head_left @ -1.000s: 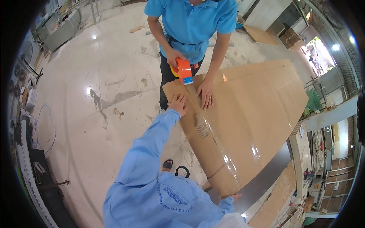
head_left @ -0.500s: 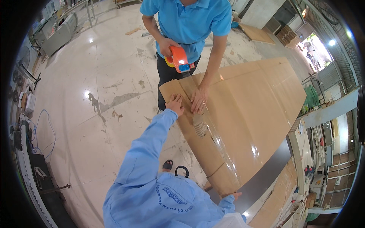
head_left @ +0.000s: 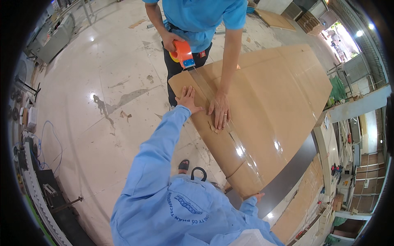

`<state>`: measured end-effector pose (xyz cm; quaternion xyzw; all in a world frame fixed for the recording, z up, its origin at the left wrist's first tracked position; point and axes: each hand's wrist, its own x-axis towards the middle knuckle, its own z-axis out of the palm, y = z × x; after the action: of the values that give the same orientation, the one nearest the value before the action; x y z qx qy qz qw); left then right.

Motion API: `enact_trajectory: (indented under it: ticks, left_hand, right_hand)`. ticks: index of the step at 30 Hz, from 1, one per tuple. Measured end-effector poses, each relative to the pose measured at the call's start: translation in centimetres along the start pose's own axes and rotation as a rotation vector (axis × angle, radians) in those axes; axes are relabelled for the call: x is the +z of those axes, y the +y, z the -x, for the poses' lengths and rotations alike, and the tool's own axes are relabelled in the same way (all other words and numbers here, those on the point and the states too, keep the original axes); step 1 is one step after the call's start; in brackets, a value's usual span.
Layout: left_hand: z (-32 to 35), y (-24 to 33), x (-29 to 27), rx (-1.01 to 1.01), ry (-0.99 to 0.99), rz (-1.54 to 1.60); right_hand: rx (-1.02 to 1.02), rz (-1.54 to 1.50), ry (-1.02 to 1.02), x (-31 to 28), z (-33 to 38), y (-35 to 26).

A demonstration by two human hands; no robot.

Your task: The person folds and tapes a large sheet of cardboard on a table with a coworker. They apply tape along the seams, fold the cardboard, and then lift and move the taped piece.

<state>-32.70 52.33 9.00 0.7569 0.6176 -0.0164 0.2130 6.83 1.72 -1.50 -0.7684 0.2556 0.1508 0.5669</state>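
A big brown cardboard wrapping [head_left: 279, 98] lies folded over a flat panel in front of me. My left hand [head_left: 188, 99] rests flat on its left flap, fingers spread, holding nothing. At the near end, my right hand [head_left: 258, 197] touches the cardboard's corner; a finger points outward and the rest is mostly hidden. A strip of clear tape [head_left: 241, 151] runs along the flap's seam. Across from me, a person in a blue shirt [head_left: 201, 24] holds an orange tape dispenser [head_left: 182, 52] at the far edge. That person's other hand [head_left: 220, 110] presses on the tape.
Under the cardboard, a dark grey panel [head_left: 293, 176] shows on the right. A workbench with tools [head_left: 336, 170] stands beyond it. Scuffed pale tiles [head_left: 119, 94] cover the floor at left, with a blue hose [head_left: 59, 143] and dark machinery [head_left: 57, 201] at the far left.
The other person's free hand has slid toward me along the tape, now over the torn patch. My left hand's fingers have spread wider. The view has shifted slightly.
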Motion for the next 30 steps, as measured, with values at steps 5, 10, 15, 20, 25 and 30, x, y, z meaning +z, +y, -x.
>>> enact_trajectory:
  ticks: [5,10,15,20,25,30]
  left_hand:
    - [-0.2,-0.3,0.3,0.005,0.02,0.014]
    - [-0.1,-0.4,0.3,0.009,0.015,0.03]
    - [-0.3,-0.3,0.4,0.01,-0.003,0.022]
    - [-0.2,-0.4,0.3,0.018,0.032,0.039]
    - [-0.6,-0.5,0.9,0.035,0.022,0.04]
    - [-0.9,-1.1,1.9,0.098,0.079,0.074]
  right_hand:
    - [-0.092,0.15,0.034,0.0,-0.6,0.1]
    - [-0.215,0.298,0.106,-0.3,-1.7,0.9]
    - [-0.201,0.262,0.089,-0.3,-2.1,1.0]
    - [-0.107,0.173,0.079,0.0,-2.5,1.1]
    - [-0.137,0.165,0.104,0.1,-3.2,1.8]
    - [-0.257,0.343,0.217,0.1,-3.0,2.1]
